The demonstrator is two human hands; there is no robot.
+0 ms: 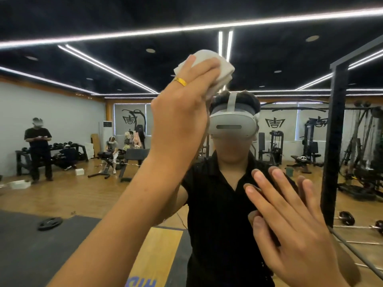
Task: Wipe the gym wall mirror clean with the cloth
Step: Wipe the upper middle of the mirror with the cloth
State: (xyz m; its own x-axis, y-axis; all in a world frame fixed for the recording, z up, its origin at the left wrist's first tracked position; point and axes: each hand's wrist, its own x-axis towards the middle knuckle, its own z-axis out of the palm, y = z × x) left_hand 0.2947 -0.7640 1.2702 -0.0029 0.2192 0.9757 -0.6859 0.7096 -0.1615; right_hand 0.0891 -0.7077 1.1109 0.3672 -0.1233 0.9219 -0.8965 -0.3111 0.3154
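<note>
Spanning the whole view: the wall mirror point(68, 112), reflecting a gym. Across the top of the reflection, a black ceiling point(124, 13) crossed by long white light strips. Lower down, a wooden floor point(78, 195), with a dark mat point(31, 255) at lower left. Dead centre in the glass, a reflected person in a black shirt point(217, 214), wearing a pale grey headset point(233, 125). To the right, a black upright post point(335, 141). Far left in the reflection, a standing figure in black point(38, 150) near a dumbbell rack, with benches and machines farther back.

Rising from the lower left, a bare forearm ending in the left hand point(182, 112), raised high at upper centre, fingers wrapped over the cloth point(217, 69) and holding it against the mirror. At lower right, the right hand point(294, 230), fingers straight and slightly spread, laid flat against the mirror, fingertips meeting their own reflection, holding nothing.

The cloth itself: white, folded into a thick wad, up against the mirror just above the reflected headset, partly covered by the left hand's fingers.

On the dark mat, a black weight plate point(49, 223), lying flat. On one finger of the left hand, a gold ring point(180, 81).
</note>
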